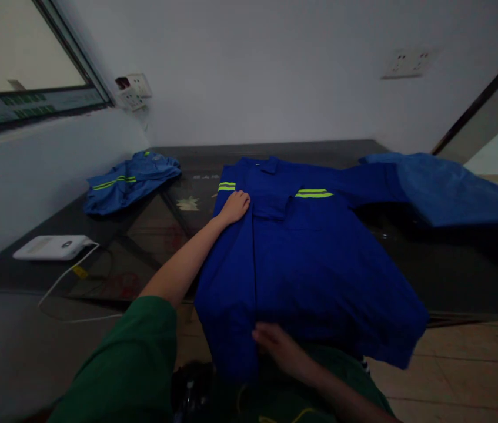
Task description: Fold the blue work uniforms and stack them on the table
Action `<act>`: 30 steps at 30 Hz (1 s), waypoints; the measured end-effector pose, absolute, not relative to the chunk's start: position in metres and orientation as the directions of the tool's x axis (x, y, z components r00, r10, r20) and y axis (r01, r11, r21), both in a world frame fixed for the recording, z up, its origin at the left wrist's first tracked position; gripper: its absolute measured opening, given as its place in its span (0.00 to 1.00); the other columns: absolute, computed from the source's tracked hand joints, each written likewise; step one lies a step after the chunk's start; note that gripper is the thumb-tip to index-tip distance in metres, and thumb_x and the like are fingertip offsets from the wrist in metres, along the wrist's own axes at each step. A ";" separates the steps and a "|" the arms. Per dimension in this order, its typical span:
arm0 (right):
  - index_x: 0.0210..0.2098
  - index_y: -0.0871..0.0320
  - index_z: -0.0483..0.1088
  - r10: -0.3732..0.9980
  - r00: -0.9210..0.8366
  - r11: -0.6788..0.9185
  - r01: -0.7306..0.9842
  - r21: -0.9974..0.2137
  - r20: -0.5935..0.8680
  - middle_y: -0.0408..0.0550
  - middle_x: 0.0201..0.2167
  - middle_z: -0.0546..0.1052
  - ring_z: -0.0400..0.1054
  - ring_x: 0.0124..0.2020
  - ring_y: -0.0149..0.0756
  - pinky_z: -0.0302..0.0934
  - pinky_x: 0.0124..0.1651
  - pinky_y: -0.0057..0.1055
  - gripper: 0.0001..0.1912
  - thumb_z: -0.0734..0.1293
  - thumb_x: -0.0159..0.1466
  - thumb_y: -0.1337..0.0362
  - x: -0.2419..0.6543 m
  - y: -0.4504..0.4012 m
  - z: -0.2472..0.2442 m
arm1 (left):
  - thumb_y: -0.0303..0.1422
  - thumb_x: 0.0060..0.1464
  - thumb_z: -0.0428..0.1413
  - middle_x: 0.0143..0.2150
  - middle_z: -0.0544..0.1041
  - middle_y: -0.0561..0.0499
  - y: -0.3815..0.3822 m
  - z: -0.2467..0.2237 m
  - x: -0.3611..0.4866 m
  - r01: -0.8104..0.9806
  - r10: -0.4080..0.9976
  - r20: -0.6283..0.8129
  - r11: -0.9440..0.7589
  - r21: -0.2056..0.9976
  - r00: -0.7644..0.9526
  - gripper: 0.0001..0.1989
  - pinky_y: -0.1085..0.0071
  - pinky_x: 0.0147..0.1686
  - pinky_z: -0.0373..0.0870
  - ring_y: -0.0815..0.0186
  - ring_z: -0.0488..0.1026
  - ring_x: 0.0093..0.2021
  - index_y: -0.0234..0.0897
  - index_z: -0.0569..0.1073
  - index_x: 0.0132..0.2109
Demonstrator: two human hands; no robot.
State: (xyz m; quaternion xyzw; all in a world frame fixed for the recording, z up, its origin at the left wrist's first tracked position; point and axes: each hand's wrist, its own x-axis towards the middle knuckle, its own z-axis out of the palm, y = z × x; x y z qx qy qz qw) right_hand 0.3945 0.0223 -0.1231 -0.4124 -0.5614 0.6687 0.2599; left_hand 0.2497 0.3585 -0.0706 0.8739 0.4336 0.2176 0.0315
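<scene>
A royal-blue cloth jacket (301, 252) with yellow-green bands is lying on a dark, smooth-topped table (460, 276), overhanging its near edge. At the jacket's ten o'clock, the left hand (235, 207) is resting palm down; whether it is pinching cloth, I cannot tell. At six, the blurred right hand (281, 346) is hovering over or touching the cloth, its grip unclear. Farther out, a crumpled lighter-blue striped garment (131, 179) is lying at ten, a white flat device (52, 247) at nine.

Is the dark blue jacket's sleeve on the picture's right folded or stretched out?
Stretched out: the sleeve points sideways from the jacket body, toward the lighter blue cloth.
</scene>
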 end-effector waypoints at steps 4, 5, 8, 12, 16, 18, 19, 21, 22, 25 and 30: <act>0.38 0.58 0.74 0.859 -0.377 0.021 0.701 -0.713 -0.346 0.55 0.39 0.78 0.72 0.39 0.40 0.62 0.42 0.34 0.15 0.56 0.63 0.73 0.400 0.022 -0.119 | 0.30 0.61 0.44 0.37 0.71 0.46 0.359 -0.069 0.247 0.721 0.755 0.376 -0.643 0.259 0.538 0.09 0.60 0.49 0.64 0.59 0.67 0.42 0.37 0.69 0.36; 0.38 0.58 0.75 0.831 -0.401 0.074 0.767 -0.638 -0.386 0.56 0.39 0.79 0.73 0.39 0.41 0.62 0.41 0.33 0.16 0.57 0.60 0.76 0.404 0.020 -0.107 | 0.30 0.61 0.44 0.37 0.71 0.47 0.360 -0.068 0.247 0.716 0.751 0.380 -0.647 0.262 0.540 0.09 0.60 0.49 0.64 0.59 0.68 0.42 0.38 0.69 0.36; 0.31 0.58 0.76 0.726 -0.546 0.171 0.733 -0.659 -0.419 0.51 0.30 0.80 0.74 0.31 0.38 0.61 0.33 0.29 0.11 0.62 0.60 0.72 0.423 0.024 -0.050 | 0.31 0.61 0.45 0.39 0.73 0.46 0.359 -0.067 0.246 0.700 0.746 0.384 -0.656 0.283 0.544 0.09 0.60 0.49 0.65 0.59 0.68 0.43 0.37 0.70 0.38; 0.32 0.58 0.76 0.762 -0.594 0.161 0.557 -0.814 -0.256 0.45 0.26 0.78 0.70 0.23 0.30 0.59 0.27 0.25 0.15 0.60 0.67 0.62 0.447 0.087 0.022 | 0.32 0.62 0.44 0.45 0.75 0.46 0.355 -0.063 0.247 0.638 0.729 0.390 -0.683 0.355 0.563 0.11 0.58 0.55 0.61 0.59 0.69 0.48 0.37 0.71 0.42; 0.40 0.58 0.76 0.924 -0.360 0.375 0.781 -0.500 0.130 0.49 0.38 0.78 0.71 0.40 0.36 0.60 0.43 0.31 0.08 0.64 0.65 0.66 0.442 0.191 0.026 | 0.34 0.63 0.44 0.43 0.76 0.46 0.356 -0.062 0.247 0.634 0.727 0.374 -0.686 0.357 0.576 0.12 0.56 0.57 0.60 0.59 0.70 0.47 0.37 0.71 0.41; 0.46 0.59 0.74 0.907 -0.377 0.420 0.847 -0.326 0.188 0.53 0.45 0.76 0.68 0.48 0.41 0.59 0.48 0.34 0.11 0.66 0.64 0.65 0.432 0.230 0.012 | 0.35 0.63 0.44 0.40 0.75 0.45 0.357 -0.064 0.248 0.664 0.735 0.366 -0.675 0.322 0.571 0.12 0.58 0.52 0.63 0.59 0.70 0.45 0.37 0.71 0.39; 0.47 0.60 0.73 0.899 -0.397 0.434 0.864 -0.255 0.186 0.54 0.46 0.75 0.66 0.50 0.42 0.58 0.50 0.35 0.13 0.67 0.64 0.64 0.428 0.244 0.004 | 0.34 0.63 0.44 0.40 0.75 0.45 0.358 -0.065 0.249 0.681 0.739 0.364 -0.669 0.297 0.567 0.12 0.59 0.50 0.65 0.59 0.70 0.44 0.37 0.71 0.39; 0.46 0.61 0.74 0.894 -0.421 0.443 0.883 -0.157 0.156 0.55 0.46 0.75 0.66 0.50 0.43 0.58 0.50 0.35 0.11 0.66 0.65 0.65 0.421 0.260 -0.007 | 0.33 0.63 0.44 0.39 0.74 0.46 0.359 -0.066 0.251 0.714 0.745 0.354 -0.657 0.241 0.566 0.11 0.59 0.48 0.66 0.59 0.69 0.42 0.37 0.70 0.39; 0.44 0.60 0.74 0.890 -0.432 0.449 0.884 -0.126 0.143 0.55 0.45 0.75 0.66 0.49 0.43 0.58 0.49 0.35 0.10 0.65 0.65 0.66 0.420 0.263 -0.012 | 0.33 0.63 0.44 0.39 0.74 0.46 0.358 -0.067 0.253 0.732 0.749 0.347 -0.648 0.211 0.564 0.11 0.59 0.48 0.66 0.59 0.69 0.42 0.37 0.70 0.39; 0.42 0.61 0.74 0.850 -0.510 0.520 0.852 -0.064 0.130 0.54 0.43 0.75 0.66 0.47 0.40 0.58 0.48 0.33 0.12 0.59 0.68 0.69 0.423 0.264 -0.019 | 0.31 0.63 0.44 0.39 0.73 0.44 0.353 -0.067 0.257 0.780 0.772 0.338 -0.609 0.146 0.539 0.11 0.58 0.48 0.66 0.57 0.69 0.43 0.37 0.71 0.40; 0.43 0.62 0.74 0.793 -0.599 0.608 0.787 -0.105 0.111 0.54 0.43 0.75 0.66 0.46 0.39 0.58 0.48 0.31 0.15 0.57 0.68 0.71 0.432 0.270 -0.015 | 0.30 0.61 0.46 0.55 0.68 0.41 0.347 -0.069 0.258 0.796 0.788 0.372 -0.579 0.179 0.490 0.17 0.57 0.57 0.62 0.55 0.64 0.57 0.36 0.66 0.56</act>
